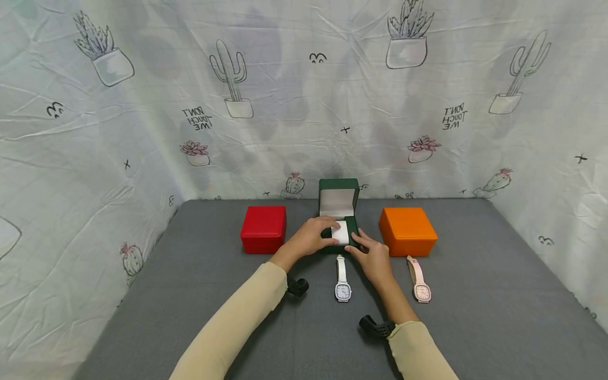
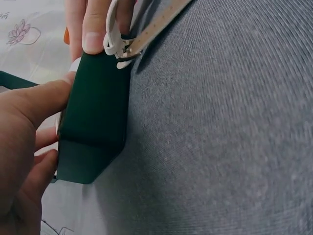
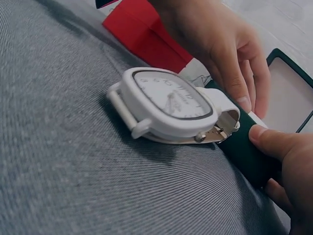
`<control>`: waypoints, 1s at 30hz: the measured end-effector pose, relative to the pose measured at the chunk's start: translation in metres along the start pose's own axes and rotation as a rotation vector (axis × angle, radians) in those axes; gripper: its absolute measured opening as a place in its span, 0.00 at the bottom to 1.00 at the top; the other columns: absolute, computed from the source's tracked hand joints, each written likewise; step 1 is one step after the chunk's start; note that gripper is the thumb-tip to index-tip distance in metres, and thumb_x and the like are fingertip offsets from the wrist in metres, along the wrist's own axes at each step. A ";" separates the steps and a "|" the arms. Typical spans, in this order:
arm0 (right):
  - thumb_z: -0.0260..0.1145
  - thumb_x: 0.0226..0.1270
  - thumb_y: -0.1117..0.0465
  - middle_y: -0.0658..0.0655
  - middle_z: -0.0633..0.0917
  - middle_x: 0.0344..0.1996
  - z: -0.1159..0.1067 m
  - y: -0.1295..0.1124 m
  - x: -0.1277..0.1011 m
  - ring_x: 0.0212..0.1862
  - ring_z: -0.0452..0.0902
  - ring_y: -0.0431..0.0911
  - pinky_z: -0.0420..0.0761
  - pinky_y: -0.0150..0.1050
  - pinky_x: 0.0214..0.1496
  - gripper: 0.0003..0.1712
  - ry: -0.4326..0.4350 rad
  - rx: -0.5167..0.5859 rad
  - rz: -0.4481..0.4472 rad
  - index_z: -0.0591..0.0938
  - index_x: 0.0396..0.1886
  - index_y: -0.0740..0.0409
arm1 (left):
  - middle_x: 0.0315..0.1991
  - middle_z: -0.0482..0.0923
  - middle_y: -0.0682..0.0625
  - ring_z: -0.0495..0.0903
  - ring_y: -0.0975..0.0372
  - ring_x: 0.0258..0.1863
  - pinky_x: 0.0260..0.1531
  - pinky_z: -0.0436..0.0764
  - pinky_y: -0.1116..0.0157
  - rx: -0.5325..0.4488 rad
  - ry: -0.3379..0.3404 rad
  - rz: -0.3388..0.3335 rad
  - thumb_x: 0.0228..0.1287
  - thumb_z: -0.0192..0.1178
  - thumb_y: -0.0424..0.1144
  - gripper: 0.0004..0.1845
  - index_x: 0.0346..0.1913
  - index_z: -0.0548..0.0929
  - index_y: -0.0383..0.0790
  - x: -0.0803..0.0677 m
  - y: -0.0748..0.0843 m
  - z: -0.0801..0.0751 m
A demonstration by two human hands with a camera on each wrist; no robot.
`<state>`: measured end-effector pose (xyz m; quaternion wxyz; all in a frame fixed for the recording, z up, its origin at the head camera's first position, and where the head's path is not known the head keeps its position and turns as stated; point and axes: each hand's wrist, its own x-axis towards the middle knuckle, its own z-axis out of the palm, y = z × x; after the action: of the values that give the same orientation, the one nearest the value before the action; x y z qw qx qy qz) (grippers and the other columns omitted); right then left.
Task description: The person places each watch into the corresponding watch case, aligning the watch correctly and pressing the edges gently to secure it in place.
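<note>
A green watch box (image 1: 339, 183) stands with its lid up at the back middle of the table, a white cushion (image 1: 341, 233) inside it. My left hand (image 1: 311, 237) reaches in from the left, thumb and fingers pinching the cushion. On the box's right front corner, my right hand (image 1: 377, 258) grips the wall, thumb at the front and fingers along the side. The box front (image 2: 93, 107) fills the middle of the left wrist view. Just before the box lies a white watch (image 3: 171, 98), face up, its strap end close to the front wall.
To the left stands a closed red box (image 1: 263, 229), to the right a closed orange box (image 1: 408, 232). A pink watch (image 1: 421, 292) lies in front of the orange one. Behind the grey table (image 1: 190, 316) hangs a printed white curtain (image 1: 294, 95).
</note>
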<state>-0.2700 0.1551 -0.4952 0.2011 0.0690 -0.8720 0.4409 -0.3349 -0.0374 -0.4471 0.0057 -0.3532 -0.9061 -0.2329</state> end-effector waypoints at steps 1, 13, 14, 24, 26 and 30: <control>0.74 0.55 0.58 0.65 0.76 0.62 0.000 0.000 0.000 0.58 0.79 0.56 0.82 0.47 0.51 0.28 -0.003 0.007 0.005 0.82 0.56 0.60 | 0.66 0.72 0.47 0.70 0.56 0.67 0.67 0.70 0.56 0.000 -0.013 0.000 0.62 0.65 0.47 0.25 0.61 0.78 0.45 0.001 0.001 0.000; 0.72 0.58 0.58 0.68 0.75 0.63 -0.002 0.000 0.005 0.63 0.74 0.59 0.80 0.48 0.54 0.26 -0.027 0.081 0.033 0.81 0.56 0.63 | 0.70 0.68 0.47 0.62 0.52 0.72 0.69 0.68 0.53 0.017 -0.104 -0.025 0.62 0.65 0.44 0.31 0.68 0.71 0.47 0.013 0.004 -0.002; 0.72 0.59 0.58 0.68 0.75 0.63 -0.003 0.000 0.005 0.63 0.74 0.59 0.80 0.48 0.54 0.26 -0.027 0.083 0.036 0.81 0.56 0.63 | 0.69 0.68 0.47 0.62 0.52 0.73 0.69 0.68 0.54 0.017 -0.105 -0.029 0.62 0.65 0.44 0.31 0.68 0.71 0.47 0.014 0.004 -0.002; 0.71 0.60 0.57 0.65 0.75 0.64 -0.005 -0.001 0.005 0.63 0.75 0.56 0.80 0.47 0.56 0.25 -0.041 0.105 0.073 0.82 0.56 0.60 | 0.67 0.69 0.47 0.71 0.55 0.64 0.63 0.74 0.55 0.056 -0.053 -0.016 0.64 0.64 0.43 0.26 0.65 0.73 0.49 0.013 0.011 0.000; 0.71 0.60 0.57 0.64 0.75 0.64 -0.005 0.000 0.005 0.63 0.75 0.55 0.80 0.47 0.56 0.24 -0.039 0.104 0.075 0.82 0.56 0.60 | 0.65 0.68 0.47 0.74 0.55 0.60 0.59 0.77 0.56 0.051 -0.022 -0.005 0.64 0.64 0.42 0.25 0.64 0.73 0.49 0.012 0.011 0.002; 0.71 0.59 0.57 0.63 0.76 0.64 -0.004 0.001 0.005 0.63 0.75 0.55 0.80 0.47 0.56 0.24 -0.030 0.103 0.078 0.82 0.56 0.59 | 0.63 0.67 0.47 0.77 0.56 0.53 0.54 0.80 0.58 0.030 0.047 0.024 0.61 0.66 0.40 0.24 0.61 0.75 0.50 0.013 0.009 0.004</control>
<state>-0.2738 0.1591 -0.4922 0.1669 0.0515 -0.8530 0.4917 -0.3375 -0.0214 -0.4450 0.0351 -0.3585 -0.9047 -0.2274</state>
